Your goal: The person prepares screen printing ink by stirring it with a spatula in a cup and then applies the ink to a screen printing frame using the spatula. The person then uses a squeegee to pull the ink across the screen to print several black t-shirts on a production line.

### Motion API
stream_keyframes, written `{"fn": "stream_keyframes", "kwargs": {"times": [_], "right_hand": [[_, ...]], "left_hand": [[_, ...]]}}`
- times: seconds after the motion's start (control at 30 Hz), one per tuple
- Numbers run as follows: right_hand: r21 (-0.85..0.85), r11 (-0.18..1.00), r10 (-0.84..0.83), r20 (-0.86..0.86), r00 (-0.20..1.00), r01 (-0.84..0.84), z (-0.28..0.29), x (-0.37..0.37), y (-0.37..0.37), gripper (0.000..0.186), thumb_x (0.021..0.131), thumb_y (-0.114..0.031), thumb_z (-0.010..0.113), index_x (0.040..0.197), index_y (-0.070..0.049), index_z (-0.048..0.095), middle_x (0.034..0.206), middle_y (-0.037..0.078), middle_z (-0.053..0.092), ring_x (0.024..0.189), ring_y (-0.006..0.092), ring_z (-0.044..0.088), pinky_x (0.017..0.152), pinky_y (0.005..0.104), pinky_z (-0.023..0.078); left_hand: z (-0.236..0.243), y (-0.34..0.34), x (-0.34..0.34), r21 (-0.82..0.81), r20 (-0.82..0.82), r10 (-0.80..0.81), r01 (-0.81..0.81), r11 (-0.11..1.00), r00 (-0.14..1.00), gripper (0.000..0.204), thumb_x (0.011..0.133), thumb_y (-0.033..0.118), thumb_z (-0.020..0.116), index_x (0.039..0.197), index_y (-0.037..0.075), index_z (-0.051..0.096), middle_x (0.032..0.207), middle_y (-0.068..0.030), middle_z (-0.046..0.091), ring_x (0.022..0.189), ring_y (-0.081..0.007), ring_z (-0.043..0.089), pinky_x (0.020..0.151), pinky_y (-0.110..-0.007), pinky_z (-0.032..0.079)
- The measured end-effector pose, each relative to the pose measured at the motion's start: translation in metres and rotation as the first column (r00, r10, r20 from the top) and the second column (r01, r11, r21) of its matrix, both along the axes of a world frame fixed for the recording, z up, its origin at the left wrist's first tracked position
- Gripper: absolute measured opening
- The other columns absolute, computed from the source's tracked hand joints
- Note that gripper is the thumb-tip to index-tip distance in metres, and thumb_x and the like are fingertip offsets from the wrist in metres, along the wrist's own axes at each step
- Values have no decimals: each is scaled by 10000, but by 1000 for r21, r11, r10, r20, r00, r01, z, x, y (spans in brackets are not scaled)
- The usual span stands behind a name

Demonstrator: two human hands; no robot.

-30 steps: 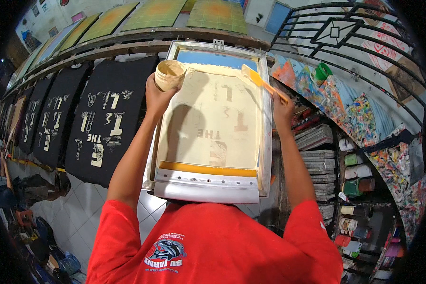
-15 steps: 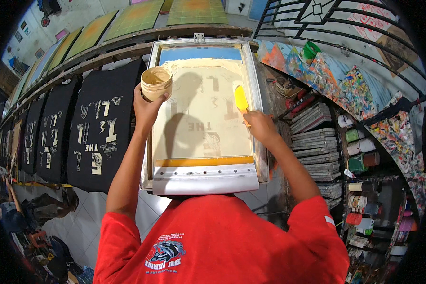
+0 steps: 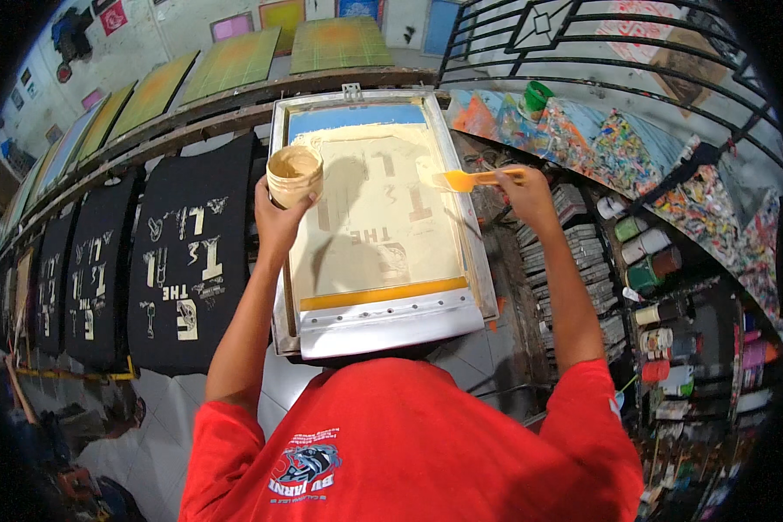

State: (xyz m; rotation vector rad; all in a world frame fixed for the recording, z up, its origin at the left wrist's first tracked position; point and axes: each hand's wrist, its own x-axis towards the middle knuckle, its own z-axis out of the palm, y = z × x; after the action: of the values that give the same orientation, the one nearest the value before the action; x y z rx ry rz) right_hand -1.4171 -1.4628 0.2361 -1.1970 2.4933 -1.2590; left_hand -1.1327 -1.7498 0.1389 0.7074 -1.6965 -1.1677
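A tub of cream ink (image 3: 294,184) is gripped in my left hand (image 3: 280,219), tilted with its mouth toward the far side, over the left part of the screen frame. My right hand (image 3: 531,198) holds an orange-yellow spatula (image 3: 463,180) by its handle. The spatula lies level, its ink-coated tip above the right side of the screen. Below both hands is a screen printing frame (image 3: 467,244) whose mesh (image 3: 357,235) is spread with cream ink, the stencil's lettering showing through. A white clamp bar (image 3: 391,326) runs along its near edge.
Black shirts (image 3: 170,261) with cream prints lie in a row at left. Green-yellow boards (image 3: 339,45) stand along the back. At right are an ink-splattered sheet (image 3: 622,143), stacked frames (image 3: 587,283), a black metal grille (image 3: 583,43) and shelves holding several ink pots (image 3: 644,277).
My right hand has swung right and a little farther away, turning the spatula from nearly upright to level. The tub stays in my left hand. The head view has shifted and turned slightly.
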Motion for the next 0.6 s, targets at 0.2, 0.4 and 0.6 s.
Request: {"fn": "stream_keyframes", "kwargs": {"times": [0.2,0.4,0.6], "right_hand": [[-537,621,89,772,629,571,-73,43,70,255,982,-233,558,1024,13,611,844,99,671,710,159,650,660,256,555],[-503,290,301,856,421,814,-82,208,143,287,979,-216,550,1106,40,585,935,97,670,831,175,659,771,282,570],[-448,61,262,869,419,892,-88,399,227,305,951,-258,596,1064,26,597,924,144,688,823,204,688,767,311,596]], "left_hand": [[-19,24,0,48,-53,-204,207,977,977,747,656,85,843,1257,-57,423,1160,-171,591,1053,-238,611,911,-322,493],[-5,110,11,-87,118,-449,460,884,886,827,671,134,851,1326,-33,375,1217,-165,555,1131,-254,570,975,-357,469],[-39,231,71,44,-40,-844,845,533,534,832,646,110,867,1321,-11,396,1256,-136,501,1152,-244,536,988,-364,440]]}}
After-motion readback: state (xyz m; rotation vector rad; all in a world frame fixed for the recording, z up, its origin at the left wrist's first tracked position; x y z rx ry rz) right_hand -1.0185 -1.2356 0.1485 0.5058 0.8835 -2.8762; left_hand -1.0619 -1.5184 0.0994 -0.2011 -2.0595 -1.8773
